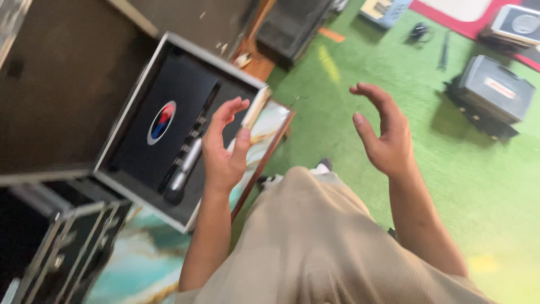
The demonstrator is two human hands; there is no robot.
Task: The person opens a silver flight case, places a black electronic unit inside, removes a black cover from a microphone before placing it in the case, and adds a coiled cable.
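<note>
My left hand (223, 147) is raised with fingers spread, empty, hovering over the right edge of an open black case (147, 163) with silver trim. Inside the case lies a silver and black microphone (184, 169) in dark foam, beside an oval red-and-blue emblem (162, 121). My right hand (382, 132) is lifted over the green carpet, fingers curved and apart, holding nothing. The two palms face each other. My beige shirt (315, 247) fills the lower middle.
The case rests on a table with a teal marbled top and wooden edge (261, 160). A dark flight case (67, 247) stands at lower left. On the green carpet (450, 169) lie a grey hard case (492, 93), another box and a black cable.
</note>
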